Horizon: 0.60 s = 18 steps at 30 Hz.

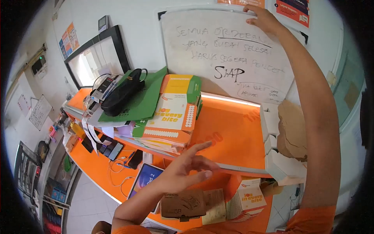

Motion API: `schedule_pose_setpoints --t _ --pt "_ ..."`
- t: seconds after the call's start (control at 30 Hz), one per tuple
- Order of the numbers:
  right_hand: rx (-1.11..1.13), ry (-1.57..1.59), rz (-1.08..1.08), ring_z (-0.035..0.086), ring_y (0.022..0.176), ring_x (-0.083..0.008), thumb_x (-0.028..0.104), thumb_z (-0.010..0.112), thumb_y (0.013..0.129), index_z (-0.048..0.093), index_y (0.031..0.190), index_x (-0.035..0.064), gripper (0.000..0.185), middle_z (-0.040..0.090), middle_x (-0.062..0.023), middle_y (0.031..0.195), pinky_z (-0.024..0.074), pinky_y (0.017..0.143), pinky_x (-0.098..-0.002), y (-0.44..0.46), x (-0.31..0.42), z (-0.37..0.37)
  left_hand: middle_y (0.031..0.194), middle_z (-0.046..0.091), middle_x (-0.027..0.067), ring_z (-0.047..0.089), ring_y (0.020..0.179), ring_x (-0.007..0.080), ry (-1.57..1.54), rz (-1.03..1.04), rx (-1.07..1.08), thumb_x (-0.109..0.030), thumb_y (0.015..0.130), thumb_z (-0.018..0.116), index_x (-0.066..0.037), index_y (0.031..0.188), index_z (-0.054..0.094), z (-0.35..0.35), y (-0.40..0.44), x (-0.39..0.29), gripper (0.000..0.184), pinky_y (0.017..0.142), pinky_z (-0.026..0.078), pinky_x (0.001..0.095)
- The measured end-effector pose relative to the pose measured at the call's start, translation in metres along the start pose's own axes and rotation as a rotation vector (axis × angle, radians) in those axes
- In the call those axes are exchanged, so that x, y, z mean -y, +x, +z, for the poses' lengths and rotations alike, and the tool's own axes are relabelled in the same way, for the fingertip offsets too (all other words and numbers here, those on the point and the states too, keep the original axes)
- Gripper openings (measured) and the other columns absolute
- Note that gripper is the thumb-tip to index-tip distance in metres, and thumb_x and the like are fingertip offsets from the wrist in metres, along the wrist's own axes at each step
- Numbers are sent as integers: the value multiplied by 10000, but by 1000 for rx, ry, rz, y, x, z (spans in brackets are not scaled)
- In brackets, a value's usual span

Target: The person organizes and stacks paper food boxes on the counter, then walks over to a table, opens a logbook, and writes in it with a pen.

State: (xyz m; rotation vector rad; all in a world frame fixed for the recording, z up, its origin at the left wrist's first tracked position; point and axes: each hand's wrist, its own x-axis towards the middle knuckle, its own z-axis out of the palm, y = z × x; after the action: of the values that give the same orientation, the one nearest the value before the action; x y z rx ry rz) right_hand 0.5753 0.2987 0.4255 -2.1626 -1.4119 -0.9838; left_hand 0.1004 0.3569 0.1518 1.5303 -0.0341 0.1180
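Standing upright, the whiteboard (233, 52) touches hands (268, 21) (right only).

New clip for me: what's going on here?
A person's right hand is raised at the top edge of the whiteboard; its exact grip is unclear. The left hand, fingers apart and empty, hovers near the front edge of the orange shelf. Flat cartons lie stacked there, beside the bare part.
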Motion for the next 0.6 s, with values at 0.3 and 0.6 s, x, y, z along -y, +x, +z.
schedule_pose_setpoints --t 0.3,0.6 --pt "95 27 104 630 1185 -307 298 703 948 552 1260 192 363 676 -102 1269 479 987 -436 -4 5 15 1169 690 186 678 1088 255 -187 -125 -39 -47 906 714 -57 1596 224 -13 -57 11 846 969 516 376" --pt "-25 -181 71 636 1209 -320 384 689 941 548 1284 220 405 683 -83 1303 432 1018 -530 -10 12 25 817 717 82 617 672 135 1057 509 -408 -66 855 734 4 1029 705 -96 -19 -128 190 661 520 317"
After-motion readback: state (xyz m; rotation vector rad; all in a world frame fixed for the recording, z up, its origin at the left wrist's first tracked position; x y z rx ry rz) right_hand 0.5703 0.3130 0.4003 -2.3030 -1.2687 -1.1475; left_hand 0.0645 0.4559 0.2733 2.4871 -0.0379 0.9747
